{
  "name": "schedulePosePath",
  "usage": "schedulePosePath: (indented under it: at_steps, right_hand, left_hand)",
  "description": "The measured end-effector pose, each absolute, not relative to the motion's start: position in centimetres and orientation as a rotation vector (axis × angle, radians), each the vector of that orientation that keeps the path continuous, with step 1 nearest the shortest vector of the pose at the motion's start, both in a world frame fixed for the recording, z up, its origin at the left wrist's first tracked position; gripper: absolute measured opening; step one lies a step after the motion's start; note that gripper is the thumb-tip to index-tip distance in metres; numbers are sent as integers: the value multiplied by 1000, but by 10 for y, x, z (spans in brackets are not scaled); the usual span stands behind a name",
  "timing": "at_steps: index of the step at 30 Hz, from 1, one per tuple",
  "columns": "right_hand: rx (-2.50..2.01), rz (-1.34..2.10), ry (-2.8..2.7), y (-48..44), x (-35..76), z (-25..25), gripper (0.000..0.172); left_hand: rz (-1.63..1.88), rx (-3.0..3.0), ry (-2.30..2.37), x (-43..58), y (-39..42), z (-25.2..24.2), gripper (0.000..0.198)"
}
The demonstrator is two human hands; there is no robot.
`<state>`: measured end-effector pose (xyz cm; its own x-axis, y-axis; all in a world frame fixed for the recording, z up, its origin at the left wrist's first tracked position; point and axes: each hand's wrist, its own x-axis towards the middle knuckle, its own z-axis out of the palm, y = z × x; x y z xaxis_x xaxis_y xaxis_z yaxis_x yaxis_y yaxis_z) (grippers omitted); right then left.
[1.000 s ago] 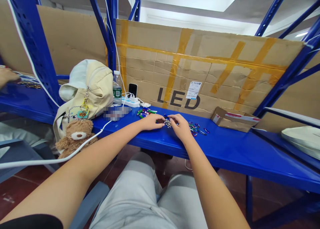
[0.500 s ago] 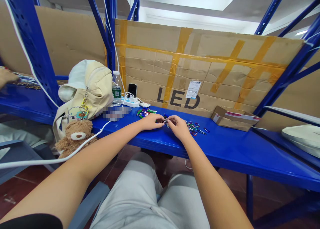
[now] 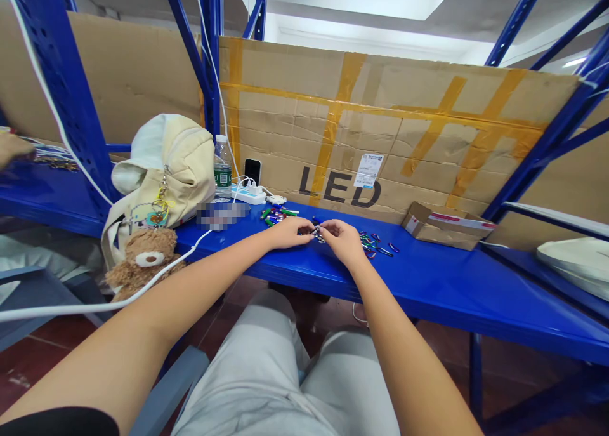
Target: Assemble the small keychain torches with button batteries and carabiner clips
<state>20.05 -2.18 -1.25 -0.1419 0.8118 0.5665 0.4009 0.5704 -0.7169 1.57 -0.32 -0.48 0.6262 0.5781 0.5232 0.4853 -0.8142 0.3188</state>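
Both my hands rest on the blue shelf (image 3: pixel 428 284) in front of me. My left hand (image 3: pixel 288 231) and my right hand (image 3: pixel 343 239) meet over a small metal piece (image 3: pixel 317 233), fingers pinched on it from each side. It looks like a little clip or ring, too small to name surely. A pile of small coloured clips (image 3: pixel 375 244) lies just right of my right hand. Another small heap of coloured clips (image 3: pixel 275 215) lies behind my left hand.
A cream bag (image 3: pixel 166 169) with a keyring and a brown teddy bear (image 3: pixel 145 258) sit at the left. A water bottle (image 3: pixel 222 169), a phone on a power strip (image 3: pixel 251 191), an open carton (image 3: pixel 445 226) and a taped "LED" cardboard wall stand behind. Another person's hand (image 3: pixel 12 147) shows far left.
My hands have drawn closer together, from fingers spread over the metal bits to a pinch on one small piece. The view shifted very slightly.
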Motion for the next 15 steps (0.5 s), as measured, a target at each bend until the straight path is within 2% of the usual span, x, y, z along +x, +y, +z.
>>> schedulePosePath:
  at_steps: [9, 15]
  right_hand:
    - [-1067, 519, -1749, -25, 199, -9, 16]
    - [-1017, 674, -1704, -23, 200, -9, 21]
  left_hand:
    - [949, 2680, 912, 16, -3, -5, 25]
    - [970, 2685, 901, 16, -4, -3, 23]
